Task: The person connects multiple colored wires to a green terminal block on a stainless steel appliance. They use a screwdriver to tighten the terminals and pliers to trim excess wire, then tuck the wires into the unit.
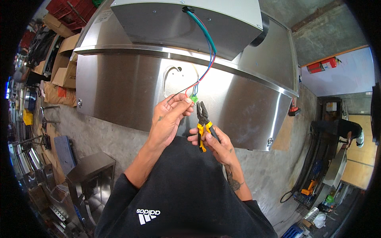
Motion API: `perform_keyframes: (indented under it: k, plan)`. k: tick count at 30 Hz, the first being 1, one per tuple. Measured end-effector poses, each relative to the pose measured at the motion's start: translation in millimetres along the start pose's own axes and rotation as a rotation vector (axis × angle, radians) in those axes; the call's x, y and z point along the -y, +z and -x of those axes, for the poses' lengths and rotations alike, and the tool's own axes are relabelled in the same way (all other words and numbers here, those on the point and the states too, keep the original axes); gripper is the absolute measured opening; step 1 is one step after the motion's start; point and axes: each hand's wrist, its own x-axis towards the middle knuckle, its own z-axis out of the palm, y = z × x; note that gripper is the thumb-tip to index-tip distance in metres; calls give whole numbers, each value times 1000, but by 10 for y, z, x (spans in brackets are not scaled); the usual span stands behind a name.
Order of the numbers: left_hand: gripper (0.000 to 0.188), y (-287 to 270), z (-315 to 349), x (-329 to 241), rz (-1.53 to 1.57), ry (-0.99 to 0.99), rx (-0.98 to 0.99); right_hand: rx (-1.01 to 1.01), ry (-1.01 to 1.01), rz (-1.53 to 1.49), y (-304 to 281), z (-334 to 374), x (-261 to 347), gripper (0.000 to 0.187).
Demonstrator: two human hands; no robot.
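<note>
Our left hand (171, 113) pinched the green connector (193, 98) in front of the metal cabinet (119, 87); our right hand (217, 144) held the pliers (203, 119) just right of it. We judged the connector light, fragile, best gripped by its sides, the wires (206, 73) bendy.

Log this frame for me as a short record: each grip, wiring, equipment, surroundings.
Left grip: left grip pinches a small green connector at the fingertips
Right grip: right grip holds yellow-and-black-handled pliers, pointing up, jaws parted, close to the connector
Wiring: red, blue and black wires emerge from a green sleeve
Equipment: the sleeve enters a grey box above a stainless steel panel
Left surroundings: cardboard box
Right surroundings: red fire extinguisher; another person in dark clothing
</note>
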Motion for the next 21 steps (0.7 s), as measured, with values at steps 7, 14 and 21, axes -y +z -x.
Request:
perform_keyframes:
  k: [7,14,21]
  plan:
    - [12,-43,-25,5,92,-39,-2,72,26,-49,-39,-6,-40,47]
    - [19,-94,-57,16,115,-40,33,61,-14,-9,-55,-30,-103,44]
    - [20,-112,-75,-6,110,-51,40,65,-5,28,-54,-40,-87,47]
